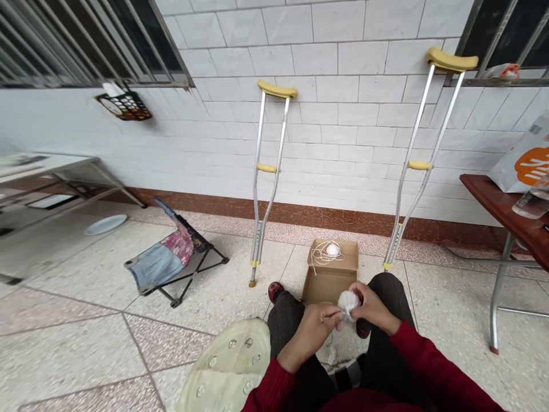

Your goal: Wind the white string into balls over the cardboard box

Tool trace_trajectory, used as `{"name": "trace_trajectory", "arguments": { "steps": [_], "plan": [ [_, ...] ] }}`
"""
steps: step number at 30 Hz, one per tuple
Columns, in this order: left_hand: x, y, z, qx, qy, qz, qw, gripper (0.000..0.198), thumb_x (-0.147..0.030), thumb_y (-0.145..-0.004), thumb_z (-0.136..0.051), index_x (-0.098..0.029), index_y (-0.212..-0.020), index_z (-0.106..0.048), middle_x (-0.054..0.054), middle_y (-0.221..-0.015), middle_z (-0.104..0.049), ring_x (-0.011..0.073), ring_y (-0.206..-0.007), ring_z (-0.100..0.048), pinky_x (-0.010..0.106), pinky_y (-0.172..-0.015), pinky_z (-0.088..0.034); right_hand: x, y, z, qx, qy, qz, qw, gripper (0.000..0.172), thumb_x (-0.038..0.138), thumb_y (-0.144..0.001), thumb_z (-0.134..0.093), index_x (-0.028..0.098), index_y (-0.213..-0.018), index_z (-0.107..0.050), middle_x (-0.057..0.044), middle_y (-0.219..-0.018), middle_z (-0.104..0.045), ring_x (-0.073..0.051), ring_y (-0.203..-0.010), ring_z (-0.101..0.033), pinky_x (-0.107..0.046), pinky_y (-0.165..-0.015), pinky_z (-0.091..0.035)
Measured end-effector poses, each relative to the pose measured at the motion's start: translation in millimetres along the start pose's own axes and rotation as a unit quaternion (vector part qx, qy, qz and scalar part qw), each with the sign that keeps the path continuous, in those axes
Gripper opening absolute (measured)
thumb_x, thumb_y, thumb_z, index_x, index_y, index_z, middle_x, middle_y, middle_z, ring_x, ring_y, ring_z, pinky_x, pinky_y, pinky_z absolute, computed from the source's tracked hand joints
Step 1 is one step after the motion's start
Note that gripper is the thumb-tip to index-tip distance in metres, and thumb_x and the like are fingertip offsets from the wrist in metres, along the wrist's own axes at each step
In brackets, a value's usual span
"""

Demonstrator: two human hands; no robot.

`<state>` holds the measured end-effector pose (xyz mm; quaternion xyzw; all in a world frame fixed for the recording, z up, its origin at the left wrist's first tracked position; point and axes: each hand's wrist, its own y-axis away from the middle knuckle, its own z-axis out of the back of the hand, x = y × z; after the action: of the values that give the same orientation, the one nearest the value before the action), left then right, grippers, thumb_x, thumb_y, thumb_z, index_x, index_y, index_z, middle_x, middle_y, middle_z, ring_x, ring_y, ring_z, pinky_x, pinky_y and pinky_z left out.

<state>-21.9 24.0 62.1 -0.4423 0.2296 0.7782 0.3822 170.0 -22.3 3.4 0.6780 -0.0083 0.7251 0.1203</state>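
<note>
A white, finely ridged ball of string [348, 300] is between my two hands, above my lap. My right hand [372, 309] grips its right side with curled fingers and thumb. On the lower left, my left hand [315, 327] is closed in a pinch at the ball's gathered edge; a fine strand there is too small to make out. Just beyond my hands, an open cardboard box [329, 286] lies on the floor between my feet. Loose white cord [319, 253] and another white ball [333, 250] rest on its opened lid.
Two crutches, one on the left [266, 169] and one on the right [419, 166], lean against the tiled wall. A folding stool [160, 264] stands left, near a pale round stool top [227, 366]. At right is a red-brown table [489, 197] with a bag [521, 160] and bottle [532, 203].
</note>
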Motion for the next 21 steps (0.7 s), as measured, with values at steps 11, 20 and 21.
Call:
{"name": "trace_trajectory", "arguments": {
  "steps": [11,20,21],
  "plan": [
    [28,-20,-17.7,-0.081,0.116,0.053,0.989,0.040,-0.040,-0.086,-0.048,-0.013,-0.061,-0.064,0.002,-0.062,-0.064,0.0157,-0.063,-0.056,0.025,-0.063,-0.041,59,36,0,0.178,-0.268,-0.077,0.944,0.041,0.018,-0.065,-0.069,0.020,-0.104,-0.057,-0.001,-0.093,-0.058,-0.012,-0.065,-0.056,-0.024,-0.055,-0.047],
    [0,1,-9.4,0.057,-0.042,0.010,0.997,0.035,-0.030,-0.086,-0.050,-0.015,-0.056,-0.060,-0.001,-0.058,-0.059,0.0127,-0.063,-0.054,0.026,-0.080,-0.041,17,-13,0,-0.080,-0.046,-0.014,0.996,0.049,0.011,-0.050,-0.066,0.020,-0.098,-0.061,-0.002,-0.089,-0.058,-0.016,-0.076,-0.053,-0.023,-0.056,-0.043],
    [-4,0,1.1,0.038,-0.069,-0.006,0.997,0.033,-0.028,-0.086,-0.050,-0.016,-0.057,-0.060,-0.002,-0.058,-0.058,0.0122,-0.063,-0.053,0.029,-0.089,-0.039,6,-10,-5,-0.064,-0.035,-0.026,0.997,0.049,0.009,-0.048,-0.066,0.020,-0.096,-0.062,-0.002,-0.088,-0.058,-0.016,-0.076,-0.053,-0.023,-0.056,-0.043]
  ]
}}
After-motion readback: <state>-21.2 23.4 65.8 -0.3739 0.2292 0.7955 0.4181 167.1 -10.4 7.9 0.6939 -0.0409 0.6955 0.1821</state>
